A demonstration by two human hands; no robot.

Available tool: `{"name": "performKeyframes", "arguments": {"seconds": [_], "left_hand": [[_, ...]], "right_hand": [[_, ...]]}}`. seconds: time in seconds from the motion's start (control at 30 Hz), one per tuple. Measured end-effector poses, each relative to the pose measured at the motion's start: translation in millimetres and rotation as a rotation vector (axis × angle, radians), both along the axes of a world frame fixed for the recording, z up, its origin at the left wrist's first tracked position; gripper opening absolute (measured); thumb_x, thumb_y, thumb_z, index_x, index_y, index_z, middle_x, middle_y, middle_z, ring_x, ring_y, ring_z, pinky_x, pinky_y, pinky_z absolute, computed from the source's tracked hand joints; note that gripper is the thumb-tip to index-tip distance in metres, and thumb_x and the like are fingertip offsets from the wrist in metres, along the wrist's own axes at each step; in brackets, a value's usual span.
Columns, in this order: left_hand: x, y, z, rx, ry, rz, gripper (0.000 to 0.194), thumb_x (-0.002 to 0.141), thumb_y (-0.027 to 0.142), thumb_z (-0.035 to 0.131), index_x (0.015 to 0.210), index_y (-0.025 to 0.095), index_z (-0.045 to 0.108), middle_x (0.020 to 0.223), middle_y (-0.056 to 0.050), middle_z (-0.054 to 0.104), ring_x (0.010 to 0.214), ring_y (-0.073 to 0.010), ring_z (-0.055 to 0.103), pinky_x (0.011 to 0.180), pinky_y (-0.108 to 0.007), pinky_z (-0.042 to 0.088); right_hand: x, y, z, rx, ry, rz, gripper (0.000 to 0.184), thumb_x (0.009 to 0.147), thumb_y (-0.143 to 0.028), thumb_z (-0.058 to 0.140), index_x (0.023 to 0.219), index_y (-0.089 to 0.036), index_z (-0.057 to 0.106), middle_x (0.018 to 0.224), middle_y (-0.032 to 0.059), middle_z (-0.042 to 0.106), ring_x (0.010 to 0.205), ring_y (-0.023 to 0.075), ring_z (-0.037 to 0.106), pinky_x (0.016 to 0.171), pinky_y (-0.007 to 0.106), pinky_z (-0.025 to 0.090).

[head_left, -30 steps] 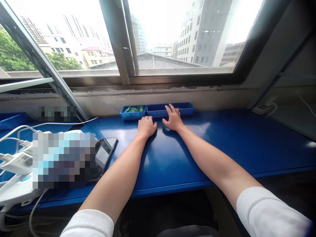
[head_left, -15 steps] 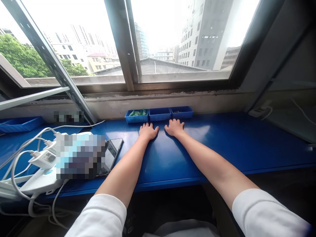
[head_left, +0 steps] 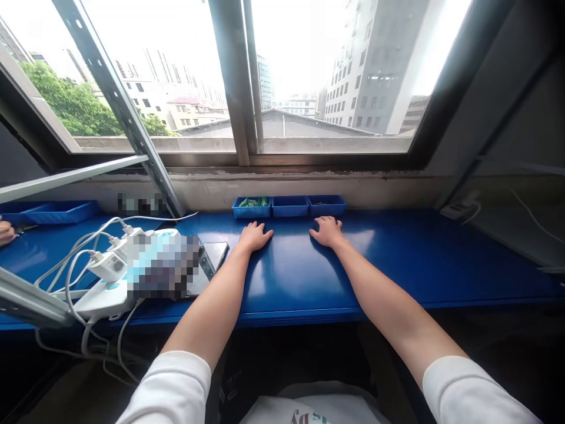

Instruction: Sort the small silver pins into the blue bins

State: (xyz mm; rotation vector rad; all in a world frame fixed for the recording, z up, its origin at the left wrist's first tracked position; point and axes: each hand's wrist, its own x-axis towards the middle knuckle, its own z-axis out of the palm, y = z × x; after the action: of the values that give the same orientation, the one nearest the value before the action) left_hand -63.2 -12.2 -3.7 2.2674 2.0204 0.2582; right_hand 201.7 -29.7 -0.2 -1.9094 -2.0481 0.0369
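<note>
My left hand [head_left: 256, 237] rests palm down on the blue tabletop [head_left: 291, 271], fingers and thumb spread, holding nothing. It lies just in front of a blue bin [head_left: 238, 212] that contains green pieces [head_left: 251, 202]. My right hand [head_left: 327, 232] is also laid on the tabletop, fingers apart, with nothing in it. Closest to it is another blue bin [head_left: 329, 209] with small dark items too small to name. Between these two stands a middle blue bin [head_left: 290, 210]. All three sit in a row against the wall.
On the left lie a phone [head_left: 216, 253], a white power strip [head_left: 103, 297] with plugged-in chargers and cables, and a pixelated object. A metal shelf post [head_left: 128, 118] rises there. Beyond it are blue trays [head_left: 66, 213] and another person's hand [head_left: 6, 231]. A window fills the back.
My hands have moved farther apart, both still flat on the table. The view has turned slightly left, and another person's hand now shows at the left edge.
</note>
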Motion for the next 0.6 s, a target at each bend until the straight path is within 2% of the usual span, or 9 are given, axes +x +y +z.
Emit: {"name": "performKeyframes", "arguments": {"seconds": [0.1,0.13,0.2,0.27,0.33,0.4,0.53,0.6], "left_hand": [[3,-7,5.9,0.075,-0.001,0.000,0.072,0.084,0.057,0.039,0.141,0.014,0.037,0.149,-0.017,0.031,0.140,-0.0327,0.022,0.111,-0.043,0.020],[5,-9,8.3,0.140,0.008,-0.002,0.071,0.081,0.059,0.044,0.139,0.018,0.042,0.149,-0.015,0.031,0.140,-0.0331,0.021,0.111,-0.044,0.019],[11,-14,12.5,0.255,0.023,-0.006,0.061,0.079,0.060,0.047,0.125,0.022,0.055,0.144,-0.014,0.038,0.134,-0.0338,0.030,0.108,-0.044,0.024],[15,-16,15.3,0.256,0.037,-0.019,0.059,0.078,0.059,0.047,0.122,0.020,0.057,0.135,-0.015,0.046,0.124,-0.0331,0.042,0.100,-0.042,0.034],[17,-16,16.2,0.231,0.058,-0.046,0.065,0.077,0.057,0.047,0.129,0.018,0.050,0.125,-0.016,0.052,0.115,-0.0320,0.047,0.094,-0.041,0.038],[18,-15,15.4,0.231,0.085,-0.074,0.064,0.076,0.056,0.047,0.129,0.019,0.050,0.119,-0.015,0.055,0.113,-0.0322,0.048,0.093,-0.043,0.037],[18,-9,12.2,0.248,0.088,-0.069,0.049,0.074,0.055,0.050,0.108,0.022,0.063,0.123,-0.014,0.051,0.114,-0.0339,0.044,0.093,-0.044,0.036],[18,-7,11.2,0.234,0.065,-0.056,0.054,0.073,0.053,0.050,0.116,0.021,0.059,0.125,-0.015,0.049,0.112,-0.0336,0.046,0.089,-0.043,0.039]], "right_hand": [[0,1,2.8,-0.038,0.032,-0.128,0.060,0.079,-0.047,0.049,0.129,-0.015,0.045,0.128,0.0166,0.049,0.118,0.0318,0.042,0.100,0.055,0.026],[-1,1,3.6,-0.035,0.016,-0.139,0.058,0.077,-0.049,0.051,0.125,-0.015,0.048,0.123,0.0163,0.051,0.117,0.0322,0.042,0.100,0.057,0.023],[-3,1,4.5,0.008,-0.044,-0.111,0.052,0.075,-0.052,0.053,0.112,-0.016,0.056,0.121,0.0156,0.050,0.119,0.0339,0.037,0.100,0.056,0.021],[-6,1,4.9,0.036,-0.057,-0.075,0.050,0.075,-0.054,0.053,0.108,-0.017,0.057,0.124,0.0156,0.046,0.117,0.0333,0.038,0.096,0.052,0.028],[-8,2,4.9,0.026,-0.048,-0.050,0.050,0.076,-0.053,0.050,0.111,-0.017,0.056,0.121,0.0154,0.048,0.111,0.0315,0.041,0.091,0.048,0.033],[-10,2,4.7,0.021,-0.074,-0.029,0.047,0.078,-0.053,0.048,0.108,-0.017,0.058,0.114,0.0148,0.051,0.110,0.0316,0.042,0.090,0.048,0.032],[-11,5,5.2,0.048,-0.077,-0.010,0.045,0.078,-0.047,0.049,0.109,-0.016,0.057,0.113,0.0149,0.053,0.107,0.0298,0.043,0.088,0.043,0.033],[-10,5,6.1,0.026,-0.073,-0.004,0.040,0.079,-0.042,0.049,0.108,-0.017,0.058,0.111,0.0139,0.054,0.105,0.0287,0.045,0.087,0.042,0.034]]}}
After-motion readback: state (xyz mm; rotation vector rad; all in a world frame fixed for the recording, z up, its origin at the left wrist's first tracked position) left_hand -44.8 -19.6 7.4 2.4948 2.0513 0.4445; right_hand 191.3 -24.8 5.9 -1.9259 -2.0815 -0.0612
